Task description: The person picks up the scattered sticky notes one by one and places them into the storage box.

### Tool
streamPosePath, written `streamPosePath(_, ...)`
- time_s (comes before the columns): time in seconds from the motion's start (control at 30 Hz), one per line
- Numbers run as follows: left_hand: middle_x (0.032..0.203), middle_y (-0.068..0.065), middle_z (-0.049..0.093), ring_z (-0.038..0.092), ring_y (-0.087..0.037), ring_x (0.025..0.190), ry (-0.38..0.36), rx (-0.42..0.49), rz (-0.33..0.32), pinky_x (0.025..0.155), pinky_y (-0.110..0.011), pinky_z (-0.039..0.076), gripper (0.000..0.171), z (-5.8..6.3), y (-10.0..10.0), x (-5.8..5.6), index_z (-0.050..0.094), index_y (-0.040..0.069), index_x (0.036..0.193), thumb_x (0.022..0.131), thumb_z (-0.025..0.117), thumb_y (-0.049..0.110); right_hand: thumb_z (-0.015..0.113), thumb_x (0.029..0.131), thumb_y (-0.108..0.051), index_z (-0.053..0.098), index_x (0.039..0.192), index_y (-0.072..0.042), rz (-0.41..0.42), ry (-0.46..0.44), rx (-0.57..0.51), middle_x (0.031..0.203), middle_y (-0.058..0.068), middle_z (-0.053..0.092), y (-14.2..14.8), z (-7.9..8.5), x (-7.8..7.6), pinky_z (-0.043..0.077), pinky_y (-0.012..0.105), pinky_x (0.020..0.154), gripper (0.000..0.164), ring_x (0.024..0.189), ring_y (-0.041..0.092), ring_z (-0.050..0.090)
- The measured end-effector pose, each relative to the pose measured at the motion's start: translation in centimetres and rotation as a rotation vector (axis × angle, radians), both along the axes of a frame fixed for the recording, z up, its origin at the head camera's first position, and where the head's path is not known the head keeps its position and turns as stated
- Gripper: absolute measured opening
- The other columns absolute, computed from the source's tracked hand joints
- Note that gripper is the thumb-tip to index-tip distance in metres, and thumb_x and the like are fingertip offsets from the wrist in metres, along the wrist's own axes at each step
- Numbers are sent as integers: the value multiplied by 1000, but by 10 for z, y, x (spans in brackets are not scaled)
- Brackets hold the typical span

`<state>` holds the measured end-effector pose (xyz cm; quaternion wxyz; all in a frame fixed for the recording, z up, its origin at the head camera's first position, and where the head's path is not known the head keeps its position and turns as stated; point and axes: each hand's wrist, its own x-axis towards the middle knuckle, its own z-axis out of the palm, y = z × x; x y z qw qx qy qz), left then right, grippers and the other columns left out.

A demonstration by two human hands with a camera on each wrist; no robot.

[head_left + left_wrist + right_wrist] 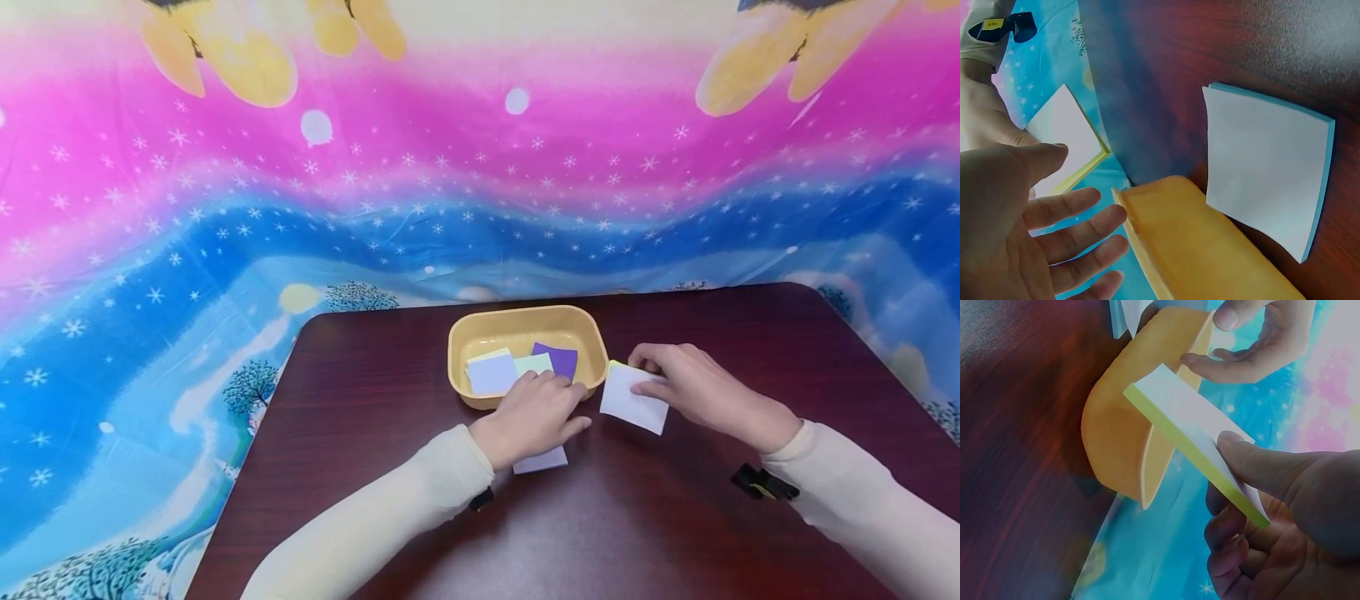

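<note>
My right hand (pixel 697 387) pinches a yellow sticky note pad (pixel 630 396) between thumb and fingers, just right of a yellow plastic box (pixel 517 321). The right wrist view shows the pad's yellow edge and white face. Over the box's front rim reaches my left hand (pixel 531 419), its fingers extended and holding nothing. Inside the box lie a lavender pad (pixel 492 372), a pale green pad (pixel 534 364) and a purple pad (pixel 557 360), the green one partly covered. A blue-edged pad with a white face (pixel 1266 169) lies on the table in front of the box, partly hidden under my left hand in the head view.
The dark reddish-brown table (pixel 375 375) has rounded back corners. Behind it and down its left side hangs a pink and blue cloth (pixel 450 183) printed with snowflakes. A black strap device (pixel 765 483) sits at my right wrist.
</note>
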<state>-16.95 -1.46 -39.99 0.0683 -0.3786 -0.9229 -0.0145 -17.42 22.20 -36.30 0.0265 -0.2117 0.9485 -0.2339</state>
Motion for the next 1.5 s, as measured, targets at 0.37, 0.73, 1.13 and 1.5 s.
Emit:
streamPosePath(0.37,90,4,71,64,-17,83,54,23,3,74,-33,51,30,11,-5,-8,69,19,103,97,64,48,78,87,-11,69,99,-9,8,26,-6,73,-5,67,-1,3,-6,46,24,56,15,64,7,57)
streamPosePath(0.73,91,5,72,66,-18,86,52,16,14,73,-33,50,29,14,-7,-13,69,19,105,97,63,46,78,87,-11,69,98,-8,13,41,-8,74,-3,68,-3,6,-14,47,24,57,14,65,8,58)
streamPosePath(1.13,101,4,73,68,-17,98,-17,17,57,80,-34,52,33,21,-10,-22,68,19,111,98,62,48,78,87,-11,69,102,-6,14,35,-9,78,1,70,-10,11,-20,50,25,58,18,67,9,60)
streamPosePath(1.5,97,4,73,67,-19,97,-21,44,68,82,-35,52,29,22,-15,-28,69,18,110,98,63,44,77,88,-9,70,102,-4,16,41,-20,78,2,70,-16,12,-29,50,26,60,17,67,11,61)
